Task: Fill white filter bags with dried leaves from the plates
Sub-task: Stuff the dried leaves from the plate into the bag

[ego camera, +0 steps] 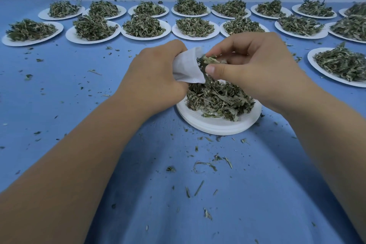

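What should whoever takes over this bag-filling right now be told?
Left hand grips the white filter bag, mouth facing right.
Right hand pinches a clump of dried leaves at the bag's mouth.
Both are above the near plate, which tops a stack and holds leaves.
Done: this bag's filling is under way; no finished bags in view.
Left: this plate, then the many heaped plates behind and right.
Crumbs litter the blue cloth.

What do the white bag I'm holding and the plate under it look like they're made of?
Bag: probably thin non-woven fabric or filter paper, matte, with soft creases. Plate: likely paper, matte white; thin stacked rims show at its edge.
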